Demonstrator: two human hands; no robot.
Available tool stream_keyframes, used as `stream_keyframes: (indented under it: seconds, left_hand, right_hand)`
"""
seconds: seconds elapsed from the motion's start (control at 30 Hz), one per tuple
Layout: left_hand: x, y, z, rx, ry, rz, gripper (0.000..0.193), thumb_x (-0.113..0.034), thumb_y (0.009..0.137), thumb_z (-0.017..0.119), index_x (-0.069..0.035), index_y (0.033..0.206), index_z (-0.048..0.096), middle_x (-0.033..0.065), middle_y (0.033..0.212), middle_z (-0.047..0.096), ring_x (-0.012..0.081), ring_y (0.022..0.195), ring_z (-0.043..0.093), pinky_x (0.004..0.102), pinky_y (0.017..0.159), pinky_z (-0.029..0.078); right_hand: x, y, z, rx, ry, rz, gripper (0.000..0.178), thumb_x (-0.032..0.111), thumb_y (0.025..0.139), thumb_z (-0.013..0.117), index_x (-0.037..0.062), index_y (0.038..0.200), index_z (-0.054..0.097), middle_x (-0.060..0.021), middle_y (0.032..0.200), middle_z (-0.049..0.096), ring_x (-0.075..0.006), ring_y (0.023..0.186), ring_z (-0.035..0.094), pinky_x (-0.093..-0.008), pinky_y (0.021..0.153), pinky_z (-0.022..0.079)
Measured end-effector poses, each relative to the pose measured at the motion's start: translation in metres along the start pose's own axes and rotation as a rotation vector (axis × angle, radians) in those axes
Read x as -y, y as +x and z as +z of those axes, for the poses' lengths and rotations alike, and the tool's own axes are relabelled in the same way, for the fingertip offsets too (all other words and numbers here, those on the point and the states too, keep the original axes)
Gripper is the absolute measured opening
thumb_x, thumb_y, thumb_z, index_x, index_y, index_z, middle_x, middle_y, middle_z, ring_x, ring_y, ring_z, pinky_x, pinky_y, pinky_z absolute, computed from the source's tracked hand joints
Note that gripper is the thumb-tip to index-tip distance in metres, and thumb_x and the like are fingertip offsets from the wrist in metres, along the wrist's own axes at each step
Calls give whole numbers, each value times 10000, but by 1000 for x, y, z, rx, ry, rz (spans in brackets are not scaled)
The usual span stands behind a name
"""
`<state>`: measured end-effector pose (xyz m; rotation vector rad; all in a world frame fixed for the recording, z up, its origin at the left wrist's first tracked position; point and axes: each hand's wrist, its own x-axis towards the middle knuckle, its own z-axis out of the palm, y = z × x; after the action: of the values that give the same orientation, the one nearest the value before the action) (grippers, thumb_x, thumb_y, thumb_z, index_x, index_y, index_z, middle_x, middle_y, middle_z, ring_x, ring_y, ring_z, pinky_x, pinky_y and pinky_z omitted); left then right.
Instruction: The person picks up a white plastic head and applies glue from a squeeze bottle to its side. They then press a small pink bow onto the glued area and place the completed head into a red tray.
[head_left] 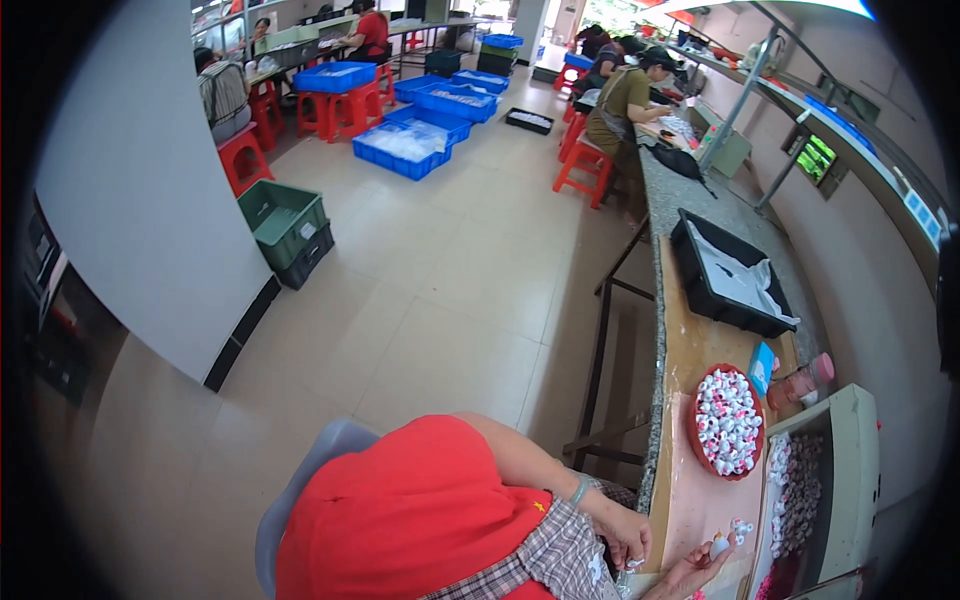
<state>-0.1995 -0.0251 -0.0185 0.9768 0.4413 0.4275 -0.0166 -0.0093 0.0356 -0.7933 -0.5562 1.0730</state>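
Note:
My left hand (624, 535), with a pale bracelet on its wrist, is at the table edge. Its fingers are pinched together at a tiny whitish bit too small to name. Just right of it, my right hand (690, 574) is closed on a small white figure (719, 546) held up at the fingertips. Another small white piece (741, 529) shows right beside those fingertips; whether it is held or lies on the table I cannot tell. Beyond my hands stands a red bowl (692, 428) heaped with small white pieces with pink and dark spots.
A pale open-fronted box (846, 450) with rows of small pieces stands at right. Farther along the table are a pink-lidded jar (800, 382), a blue packet (762, 368) and a black tray (735, 312). Blue crates (400, 165), red stools (583, 172) and seated co-workers (630, 105) are beyond.

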Motion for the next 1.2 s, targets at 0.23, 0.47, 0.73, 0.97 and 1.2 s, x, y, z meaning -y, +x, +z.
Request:
stream_keyframes:
  seconds: [0.23,0.47,0.73,0.97,1.2]
  left_hand:
    - [7,3,5,11,-22,1,194,-84,825,632,7,995,613,129,785,667,207,648,665,303,600,551]
    - [5,-3,8,18,-26,9,206,-66,820,627,19,1007,608,134,784,666,213,645,665,301,595,553]
    - [1,3,10,12,-43,20,263,-36,753,631,10,1011,607,122,782,662,210,629,667,293,579,550]
    - [-15,-10,17,64,-29,23,240,-44,736,627,-6,973,624,74,791,655,159,650,646,271,600,519]
    - [-2,1,2,82,-51,28,175,-59,746,638,-22,916,622,69,768,654,128,607,621,237,557,489]
  right_hand:
    - [-7,17,-32,124,-29,-6,457,336,939,549,34,1279,502,-33,897,588,-32,573,443,-145,462,306]
    - [-7,14,-23,38,-28,-8,439,324,935,554,41,1267,512,-17,853,571,-40,567,453,-141,471,341]
    - [7,-7,-1,-45,-50,87,329,317,851,676,102,1092,614,-17,723,538,-127,600,494,-207,494,390]
    - [3,-4,-7,-77,-56,78,296,287,874,640,107,1107,614,-18,773,542,-131,677,496,-217,563,408]
    - [5,6,-6,-136,-86,48,267,228,899,581,90,1124,619,-46,892,564,-142,776,497,-234,633,413]
